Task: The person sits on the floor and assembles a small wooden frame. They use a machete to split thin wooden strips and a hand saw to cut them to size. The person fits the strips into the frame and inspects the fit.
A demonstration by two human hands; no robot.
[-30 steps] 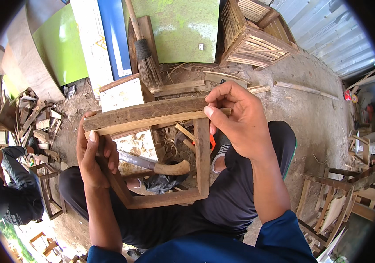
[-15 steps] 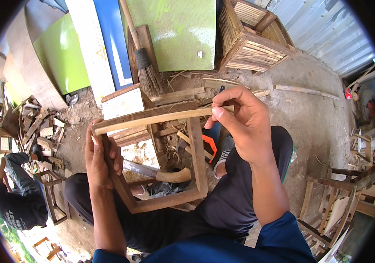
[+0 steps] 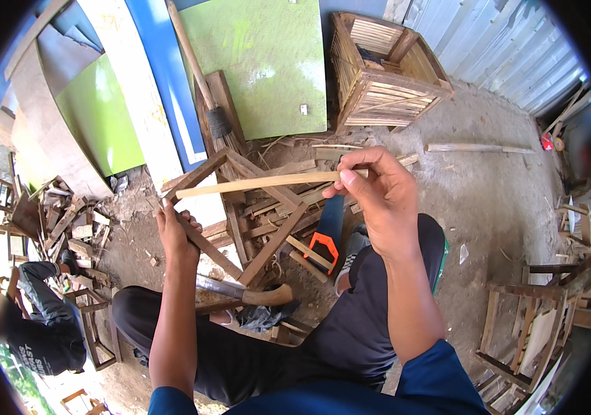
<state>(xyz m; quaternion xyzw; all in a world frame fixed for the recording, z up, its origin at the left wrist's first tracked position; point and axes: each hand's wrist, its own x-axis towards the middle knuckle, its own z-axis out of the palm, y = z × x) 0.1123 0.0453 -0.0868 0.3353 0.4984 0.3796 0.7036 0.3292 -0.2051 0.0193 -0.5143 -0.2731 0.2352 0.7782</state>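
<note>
My left hand (image 3: 179,235) is closed round one corner of a four-sided wooden frame (image 3: 273,243), which hangs tilted like a diamond over my lap. A thin, pale wooden strip (image 3: 261,182) runs above the frame, its left end by my left thumb at that corner. The strip's right end is pinched between the thumb and fingers of my right hand (image 3: 382,200). Under the frame lies a blade tool with a curved wooden handle (image 3: 268,295), partly hidden by the frame. A handsaw (image 3: 324,250) with an orange handle lies on the ground near my foot.
A broom (image 3: 218,124) leans by green and blue boards (image 3: 261,69). A slatted wooden crate (image 3: 392,72) stands at the far right. Wood scraps (image 3: 67,214) are heaped at left, near a seated person (image 3: 33,325). Wooden stools (image 3: 534,311) stand on the right.
The frame has turned from nearly square-on to a diamond slant, its near right corner swinging up and left. The strip no longer lies along the frame's far rail but crosses over it.
</note>
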